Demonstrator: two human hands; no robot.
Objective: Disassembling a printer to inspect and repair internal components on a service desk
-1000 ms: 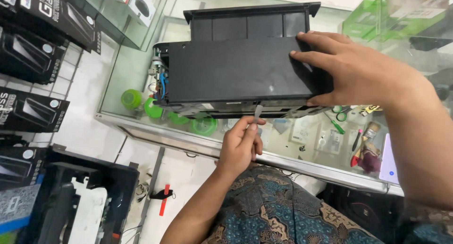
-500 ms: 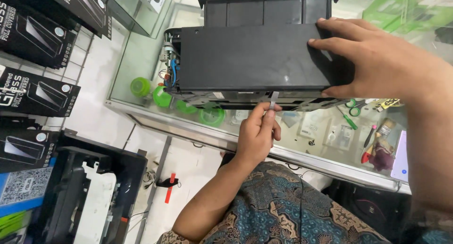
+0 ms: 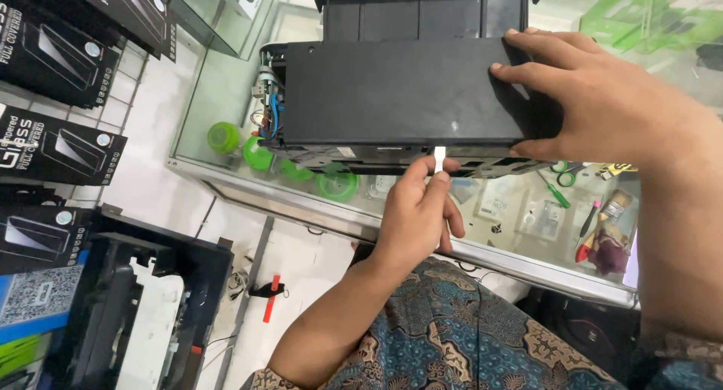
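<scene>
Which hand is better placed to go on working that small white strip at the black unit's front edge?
Likely the left hand: it already pinches the white strip at the front edge of the black unit. The right hand lies spread on the unit's top right, bracing it.

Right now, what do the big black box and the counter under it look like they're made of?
The big black box looks like matte moulded plastic: a dull, even sheen. The counter looks like clear glass with a pale metal edge; green tape rolls show through it.

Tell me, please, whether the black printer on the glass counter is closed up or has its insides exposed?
Exposed at its left end: the black printer shows bare coloured wires there, with no cover over them.
</scene>
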